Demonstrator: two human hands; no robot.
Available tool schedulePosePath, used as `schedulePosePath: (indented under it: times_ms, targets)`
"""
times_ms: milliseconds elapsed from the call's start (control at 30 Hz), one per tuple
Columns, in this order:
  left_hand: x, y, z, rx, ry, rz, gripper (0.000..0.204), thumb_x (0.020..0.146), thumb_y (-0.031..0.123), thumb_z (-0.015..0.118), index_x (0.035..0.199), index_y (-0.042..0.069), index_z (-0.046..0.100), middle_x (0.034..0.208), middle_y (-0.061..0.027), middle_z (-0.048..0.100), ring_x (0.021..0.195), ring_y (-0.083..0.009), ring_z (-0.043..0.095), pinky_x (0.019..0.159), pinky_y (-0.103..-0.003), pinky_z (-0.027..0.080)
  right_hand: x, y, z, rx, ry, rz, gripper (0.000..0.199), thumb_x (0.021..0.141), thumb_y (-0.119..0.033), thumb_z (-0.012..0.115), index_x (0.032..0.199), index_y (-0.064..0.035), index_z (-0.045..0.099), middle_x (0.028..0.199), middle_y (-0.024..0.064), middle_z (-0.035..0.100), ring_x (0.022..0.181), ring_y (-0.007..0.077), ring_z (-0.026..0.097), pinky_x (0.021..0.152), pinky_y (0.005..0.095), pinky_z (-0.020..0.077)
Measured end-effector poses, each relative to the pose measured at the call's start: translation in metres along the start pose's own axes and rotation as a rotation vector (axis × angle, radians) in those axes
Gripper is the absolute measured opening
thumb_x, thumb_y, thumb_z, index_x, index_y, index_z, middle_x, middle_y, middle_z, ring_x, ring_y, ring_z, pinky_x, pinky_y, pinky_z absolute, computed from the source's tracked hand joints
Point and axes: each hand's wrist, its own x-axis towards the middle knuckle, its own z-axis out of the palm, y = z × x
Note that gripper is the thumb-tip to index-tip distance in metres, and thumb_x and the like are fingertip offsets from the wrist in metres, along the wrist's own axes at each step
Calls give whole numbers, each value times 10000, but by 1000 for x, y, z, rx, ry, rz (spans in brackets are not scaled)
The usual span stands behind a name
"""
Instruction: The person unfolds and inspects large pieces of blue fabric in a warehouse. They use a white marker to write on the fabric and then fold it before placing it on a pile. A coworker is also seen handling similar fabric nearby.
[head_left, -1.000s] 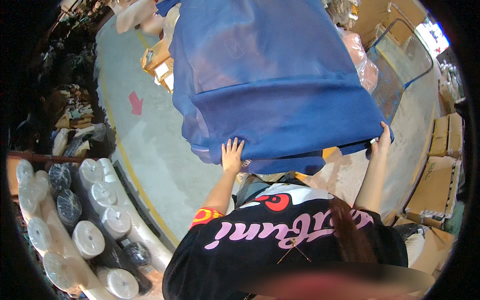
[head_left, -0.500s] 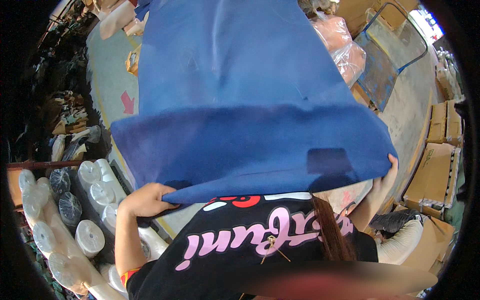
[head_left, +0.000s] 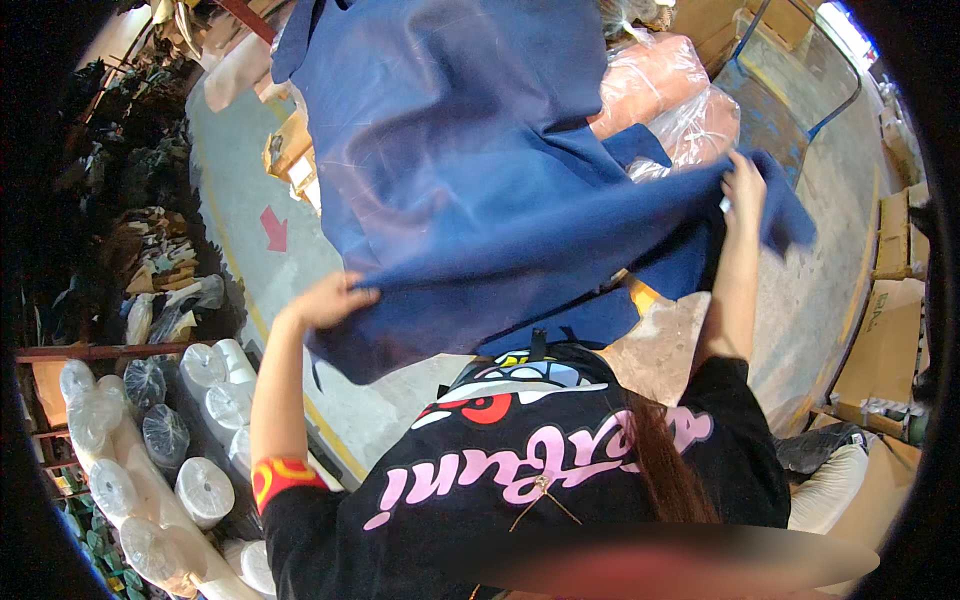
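A large blue leather sheet [head_left: 450,150] with a duller underside hangs and spreads in front of me, rumpled and with ragged lower edges. My left hand [head_left: 336,298] is closed on the fold at its near left side. Higher up on the right, my right hand [head_left: 742,192] grips the same fold, and a loose flap droops beyond it. Between the two hands the fold stretches on a slant, slightly smeared by motion. Something small and white shows by the right fingers; I cannot tell what it is.
Pinkish rolls in clear plastic [head_left: 655,85] lie past the sheet on the right, near a blue hand cart [head_left: 770,110]. Wrapped white rolls [head_left: 205,490] stand at the lower left, below a rack of scraps [head_left: 150,250]. Cardboard boxes [head_left: 880,350] line the right side.
Both hands have moved up, the right one farther and inward. The near edge, smooth and wide before, is now folded, slanted and gathered, and the sheet beyond has wrinkled.
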Motion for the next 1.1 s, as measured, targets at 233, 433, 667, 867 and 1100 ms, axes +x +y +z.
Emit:
schedulePosePath:
  times_ms: [233,433,667,867,1100]
  targets:
    - [132,-55,8,950,1005,-190,626,793,195,655,1368,149,411,1424,-122,403,1327,-317,351,1088,-537,254,20,87,75,-252,-649,-115,379,909,-270,574,1235,-76,571,813,-37,638,472,16,346,397,172,244]
    - [149,-111,131,508,468,-534,979,719,471,717,1485,137,208,1558,-129,142,1432,-352,117,1099,-626,106,-26,278,-18,-407,-233,387,333,812,-334,699,810,-9,623,748,41,618,655,127,537,611,270,431]
    - [144,-95,211,579,340,-179,1142,629,437,755,1493,57,110,1527,-259,92,1409,-448,95,1093,-632,128,-11,354,-38,-551,-134,890,1004,640,-764,638,1195,66,533,1226,143,545,820,270,531,733,345,454]
    - [173,-93,213,722,204,-322,1113,652,323,811,1493,82,123,1469,-227,290,1277,-405,415,1018,-441,409,7,364,-25,232,-51,862,393,838,-442,630,974,-74,604,862,65,648,656,166,619,527,310,525]
    - [115,-18,106,538,101,-49,391,684,186,652,1074,195,684,916,-178,677,886,-360,647,792,-463,509,-4,254,-45,477,-54,609,193,860,-208,552,998,-92,619,913,46,685,701,185,664,550,286,542]
